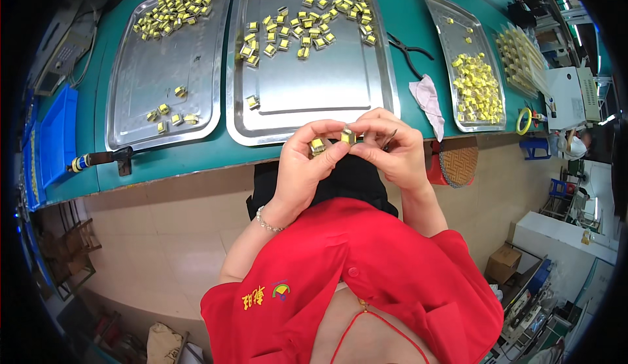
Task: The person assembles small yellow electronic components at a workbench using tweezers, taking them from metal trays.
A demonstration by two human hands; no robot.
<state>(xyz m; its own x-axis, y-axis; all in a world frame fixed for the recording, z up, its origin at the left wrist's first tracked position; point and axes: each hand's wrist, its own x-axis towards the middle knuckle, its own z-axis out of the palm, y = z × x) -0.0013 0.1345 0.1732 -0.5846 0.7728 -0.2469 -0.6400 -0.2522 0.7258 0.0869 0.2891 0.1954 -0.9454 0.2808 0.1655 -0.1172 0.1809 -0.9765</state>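
Both hands meet over the table's front edge, just in front of the middle metal tray [327, 105]. Between their fingertips is a small yellow-wrapped transformer [347, 137] with a metal core. My left hand [299, 164] pinches it from the left and carries a second small transformer [318, 146] within its fingers. From the right, my right hand [403, 154] grips the same transformer with thumb and forefinger. A thin dark metal piece [390, 137] shows by its curled fingers; its kind cannot be made out. Several similar transformers [303, 31] lie scattered at the tray's far side.
A left tray [173, 63] holds more transformers. A right tray [446, 17] holds yellow-wrapped parts [479, 89]. Black-handled pliers [411, 50] and a pink cloth [428, 102] lie between trays. A hammer [101, 159] lies at the front left edge, near a blue bin [60, 125].
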